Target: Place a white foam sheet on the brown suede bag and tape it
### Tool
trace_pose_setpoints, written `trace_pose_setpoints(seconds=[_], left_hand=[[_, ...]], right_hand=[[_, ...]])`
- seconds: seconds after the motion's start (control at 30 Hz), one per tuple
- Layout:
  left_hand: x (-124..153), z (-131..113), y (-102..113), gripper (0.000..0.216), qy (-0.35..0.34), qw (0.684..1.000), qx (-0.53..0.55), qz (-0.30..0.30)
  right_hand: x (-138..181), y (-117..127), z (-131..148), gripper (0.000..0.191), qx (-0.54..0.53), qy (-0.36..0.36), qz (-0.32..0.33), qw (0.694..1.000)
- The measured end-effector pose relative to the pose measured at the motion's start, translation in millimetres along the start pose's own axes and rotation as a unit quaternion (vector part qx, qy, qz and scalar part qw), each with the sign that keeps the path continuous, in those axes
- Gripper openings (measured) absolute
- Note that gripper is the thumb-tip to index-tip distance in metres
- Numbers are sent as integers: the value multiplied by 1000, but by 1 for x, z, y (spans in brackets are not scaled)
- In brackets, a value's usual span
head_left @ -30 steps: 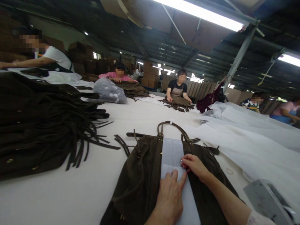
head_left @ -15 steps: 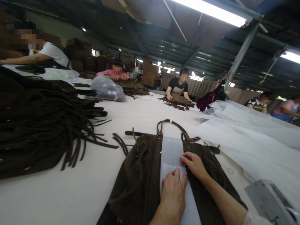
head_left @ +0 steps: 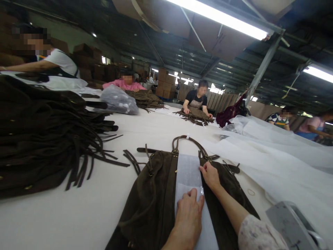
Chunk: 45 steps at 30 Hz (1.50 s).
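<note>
At lower center, the left hand (head_left: 187, 218) lies flat, pinning the white strip (head_left: 189, 173) on the brown suede bag (head_left: 153, 194); the right hand (head_left: 210, 175), fingers bent, presses its edge, gripping nothing.

Bright ceiling tube lights (head_left: 218, 17) glare overhead; the dim hall bends at wide-angle edges.

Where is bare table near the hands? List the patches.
Free: white table between the fringed bag pile and the brown bag; also beyond its handles. Crowded: right side, with white fabric and a grey device.
</note>
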<state>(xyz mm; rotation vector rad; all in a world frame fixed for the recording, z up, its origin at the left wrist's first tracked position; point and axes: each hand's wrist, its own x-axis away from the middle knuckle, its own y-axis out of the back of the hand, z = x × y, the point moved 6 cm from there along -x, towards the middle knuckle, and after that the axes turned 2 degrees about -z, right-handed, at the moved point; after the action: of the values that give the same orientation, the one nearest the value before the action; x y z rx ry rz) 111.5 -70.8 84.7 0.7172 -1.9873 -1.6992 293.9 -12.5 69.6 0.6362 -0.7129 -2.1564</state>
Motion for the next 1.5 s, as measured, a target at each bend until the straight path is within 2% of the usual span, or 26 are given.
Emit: trace_pose_setpoints(seconds=[0.13, 0.17, 0.2, 0.27, 0.33, 0.47, 0.6, 0.73, 0.8, 0.87, 0.97, 1.07, 1.13, 1.23, 1.3, 1.4, 1.5], left_hand=[[1, 1, 3, 55, 4, 1000, 12, -3], [2, 1, 4, 54, 5, 1000, 17, -4], [2, 1, 5, 54, 6, 1000, 18, -6], [4, 0, 7, 53, 8, 1000, 11, -6], [5, -1, 7, 53, 6, 1000, 0, 4], [4, -4, 5, 54, -1, 1000, -10, 21], [1, -4, 1, 52, -8, 1000, -11, 12], [0, -1, -1, 52, -10, 1000, -3, -1], [1, 2, 1, 54, -13, 1000, 2, -11], [2, 3, 3, 57, -15, 1000, 13, -13], [6, 3, 4, 54, -4, 1000, 30, -3], [8, 4, 4, 46, 0, 999, 48, 6], [8, 9, 6, 47, 0, 998, 56, 8], [11, 24, 15, 48, 7, 999, 45, 5], [14, 35, 25, 40, 6, 999, 33, 0], [18, 48, 36, 26, 4, 1000, 18, -8], [23, 54, 41, 22, 12, 1000, 10, -23]], right_hand=[[6, 6, 2, 35, -60, -2, 135, 989], [11, 8, 1, 41, -75, 6, 169, 983], [16, 11, 1, 55, -81, 21, 195, 977], [23, 14, 1, 86, -68, 56, 220, 971], [25, 14, 0, 95, -34, 84, 215, 972], [18, 6, -2, 81, 12, 88, 177, 980], [11, 1, -3, 60, 48, 80, 124, 988], [6, 4, 4, 21, 74, 66, 50, 994], [6, 8, 15, 8, 76, 69, 34, 994], [13, 13, 33, 13, 69, 95, 35, 992], [43, 15, 56, 22, 40, 158, 65, 985], [81, 3, 55, 25, -23, 195, 143, 970], [97, -6, 45, 25, -57, 197, 167, 964], [102, -13, 31, 21, -75, 186, 162, 966], [99, -13, 28, 19, -80, 183, 164, 966], [93, -9, 33, 22, -83, 186, 169, 964], [95, -3, 45, 24, -80, 186, 176, 963]])
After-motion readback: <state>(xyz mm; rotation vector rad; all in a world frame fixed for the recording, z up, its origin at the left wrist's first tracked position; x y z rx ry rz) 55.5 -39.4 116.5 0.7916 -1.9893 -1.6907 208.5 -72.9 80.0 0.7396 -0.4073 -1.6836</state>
